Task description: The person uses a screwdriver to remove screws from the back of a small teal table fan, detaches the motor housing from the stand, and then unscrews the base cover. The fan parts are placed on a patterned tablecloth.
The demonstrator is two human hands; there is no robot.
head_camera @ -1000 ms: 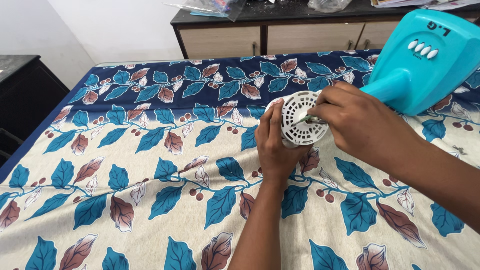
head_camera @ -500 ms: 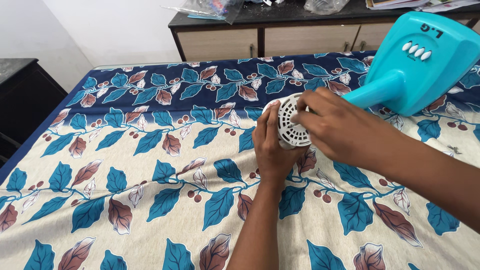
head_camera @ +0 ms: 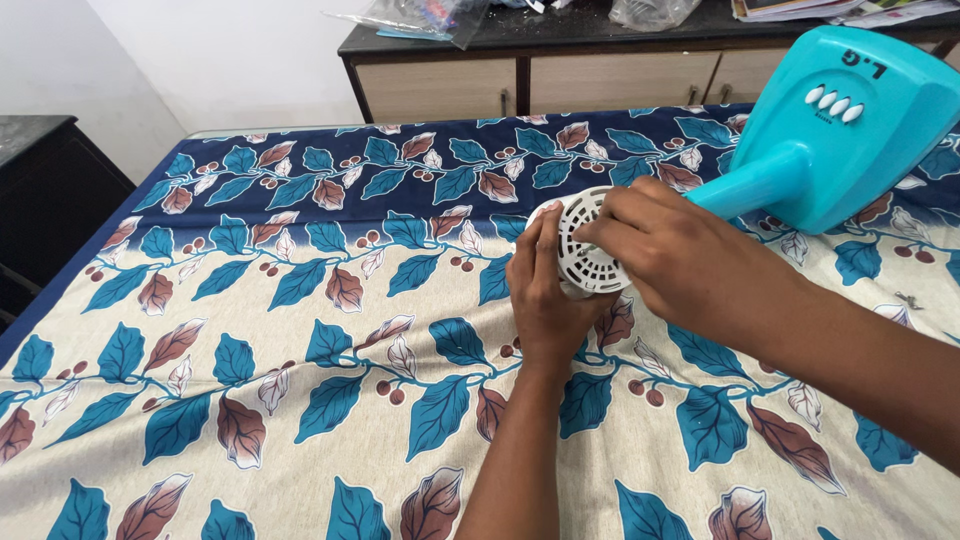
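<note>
Gripping the white vented cover [head_camera: 585, 255] near the bed's [head_camera: 300, 400] far edge, left hand [head_camera: 545, 295] steadies; right hand's [head_camera: 665, 260] fingers, earlier pinching a screwdriver, now press flat.

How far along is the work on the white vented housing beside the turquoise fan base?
Done: nothing visibly finished. In hand: the left hand steadies the white vented housing while the right hand presses its fingers on the front face. Left: the housing remains joined to the turquoise fan base lying on the leaf-print cloth.

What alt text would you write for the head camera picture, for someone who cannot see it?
Two hands work on a round white vented housing: the left hand grips its side, the right hand covers its face. It joins a turquoise fan base lying on a leaf-patterned cloth.
</note>
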